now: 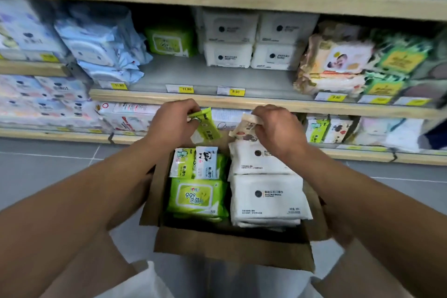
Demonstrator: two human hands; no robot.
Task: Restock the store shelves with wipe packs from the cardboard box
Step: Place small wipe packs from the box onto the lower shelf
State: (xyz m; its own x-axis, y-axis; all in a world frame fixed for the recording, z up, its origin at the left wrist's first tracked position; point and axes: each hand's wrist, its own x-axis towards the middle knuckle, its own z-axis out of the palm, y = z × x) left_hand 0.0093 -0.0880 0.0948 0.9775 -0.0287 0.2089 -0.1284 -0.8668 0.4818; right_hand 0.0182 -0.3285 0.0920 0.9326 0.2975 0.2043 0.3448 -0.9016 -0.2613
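Left fingers (187, 113): pinching the top corner of a small green pack (205, 126), curled tight around it, lifting it clear above the cardboard box (232, 247).
Right fingers (260, 120): clamped the same way on a small beige pack (244, 127), hanging tilted just beside the green one.
Left hand (171, 123) / right hand (278, 128): hovering side by side over the far end of the box, just below the middle shelf edge (217, 100).
Box contents: still holding a big green pack (197, 197), two small packs standing on end behind it, and stacked white packs (266, 196) on the right.
Doing it well: probably worth shifting from a corner pinch to gripping across the pack body, since floppy pouches swing and twist when dangling from a corner; also matching each pack to its own kind, likely the small packs on the low shelf (316, 128).
Open room: wide bare stretch on the middle shelf in front of the lone green pack (170, 40) and the white stacks (254, 41).
Edges to mind: wooden shelf lip and price tags (231, 91) sitting right above the knuckles, box flaps sticking up at the sides, so going in low and straight looks safest.
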